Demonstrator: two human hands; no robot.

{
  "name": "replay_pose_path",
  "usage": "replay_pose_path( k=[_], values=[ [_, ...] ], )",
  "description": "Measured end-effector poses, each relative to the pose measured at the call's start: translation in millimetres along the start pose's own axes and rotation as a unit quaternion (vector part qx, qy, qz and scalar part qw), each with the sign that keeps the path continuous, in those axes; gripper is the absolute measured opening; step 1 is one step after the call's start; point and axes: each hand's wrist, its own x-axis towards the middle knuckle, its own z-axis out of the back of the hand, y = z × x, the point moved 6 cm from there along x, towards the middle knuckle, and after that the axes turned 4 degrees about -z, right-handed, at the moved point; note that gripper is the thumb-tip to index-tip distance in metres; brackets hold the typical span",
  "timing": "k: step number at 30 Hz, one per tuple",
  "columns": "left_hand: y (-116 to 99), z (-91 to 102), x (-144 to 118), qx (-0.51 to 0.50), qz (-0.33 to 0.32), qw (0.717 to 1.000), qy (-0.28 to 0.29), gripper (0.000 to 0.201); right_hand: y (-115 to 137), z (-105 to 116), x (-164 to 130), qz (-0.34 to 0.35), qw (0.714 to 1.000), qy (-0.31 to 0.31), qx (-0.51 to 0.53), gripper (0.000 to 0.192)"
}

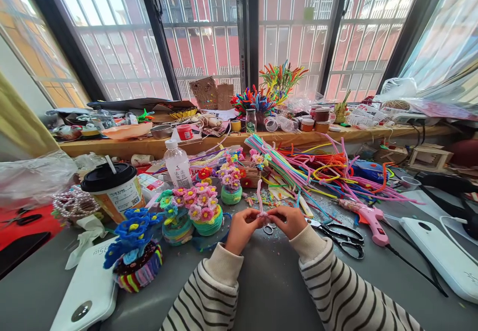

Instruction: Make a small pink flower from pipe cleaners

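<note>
A light pink pipe cleaner (pixel 259 195) stands up from between my two hands, its lower part bunched where the fingers meet. My left hand (pixel 242 227) pinches it from the left side. From the right, my right hand (pixel 290 221) pinches the same piece, the fingertips of both hands almost touching. Fingers hide part of the bunched section. Just below the fingertips, small scissors show a handle loop (pixel 269 229) on the grey table. Black-handled scissors (pixel 341 239) lie to the right of my right hand.
A pink glue gun (pixel 369 221) and white device (pixel 442 256) lie at right. Loose pipe cleaners (pixel 284 164) spread behind my hands. Pots of pink flowers (pixel 205 211) and blue flowers (pixel 132 251), a lidded cup (pixel 112 191) and a bottle (pixel 177 164) stand at left.
</note>
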Motion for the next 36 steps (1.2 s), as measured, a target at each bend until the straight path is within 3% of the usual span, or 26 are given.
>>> replay_pose_path(
  k=[12,21,30,36],
  values=[
    [-1,-0.1,-2,-0.006,0.023,1.0,-0.02,0.022,3,-2,-1,0.042,0.996,-0.005,-0.08,0.01],
    [4,-2.3,-2,-0.097,0.059,0.993,-0.002,0.027,9,-1,-9,0.075,0.985,-0.081,-0.129,0.018],
    [-11,2.9,-1,0.06,-0.076,0.995,-0.036,0.024,18,3,-8,0.108,0.983,-0.106,-0.106,0.016],
    [-13,0.3,-4,0.147,-0.096,0.984,-0.024,0.017,13,-3,-7,0.1,0.98,-0.083,-0.151,0.014]
  ],
)
